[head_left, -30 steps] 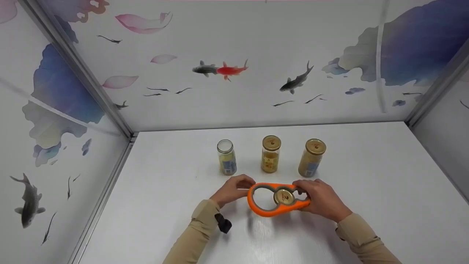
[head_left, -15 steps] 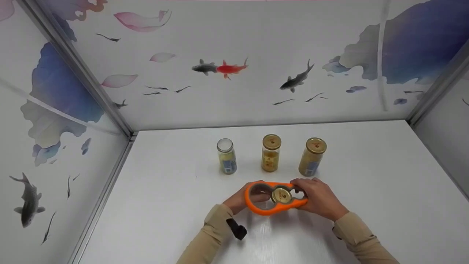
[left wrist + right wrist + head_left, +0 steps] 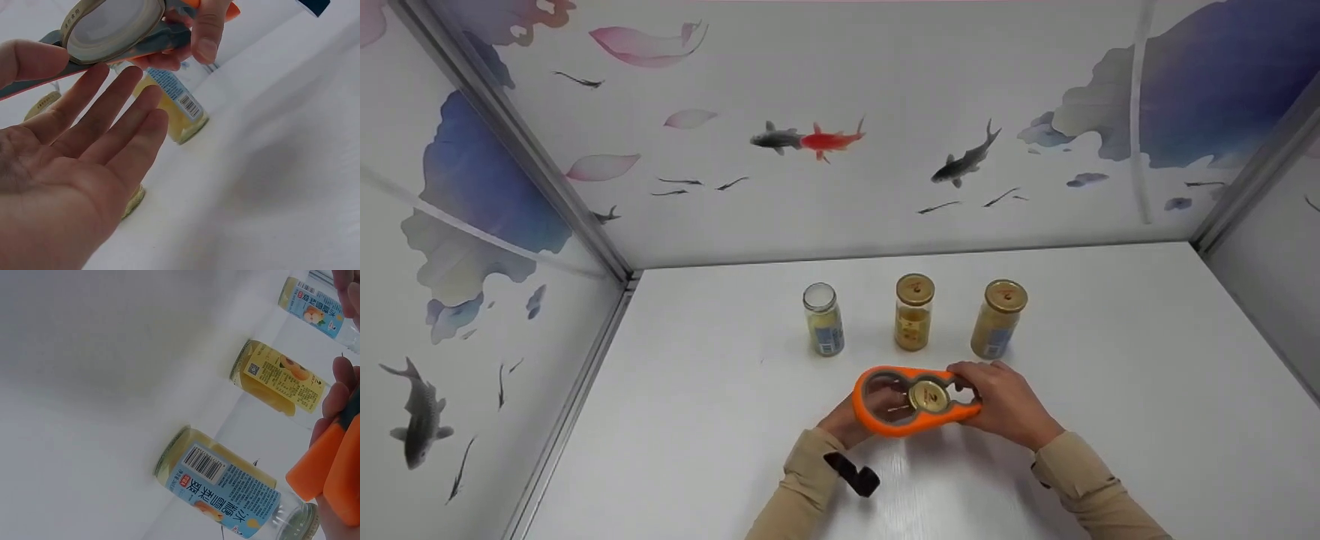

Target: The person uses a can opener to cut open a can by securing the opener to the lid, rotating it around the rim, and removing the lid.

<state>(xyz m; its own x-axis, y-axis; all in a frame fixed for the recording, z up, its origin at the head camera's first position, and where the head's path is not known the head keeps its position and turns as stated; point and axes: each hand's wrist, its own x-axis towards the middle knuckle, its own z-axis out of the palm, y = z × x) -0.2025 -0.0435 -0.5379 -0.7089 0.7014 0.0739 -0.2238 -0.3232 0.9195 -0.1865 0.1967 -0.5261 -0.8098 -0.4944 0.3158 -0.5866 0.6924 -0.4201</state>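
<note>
White table across the lower frame, orange opener in lower centre, right hand clamped on its narrow end, left hand beneath its wide end — fingers straight, slightly apart — three upright jars in mid-frame, gold lid inside the opener's middle.
</note>
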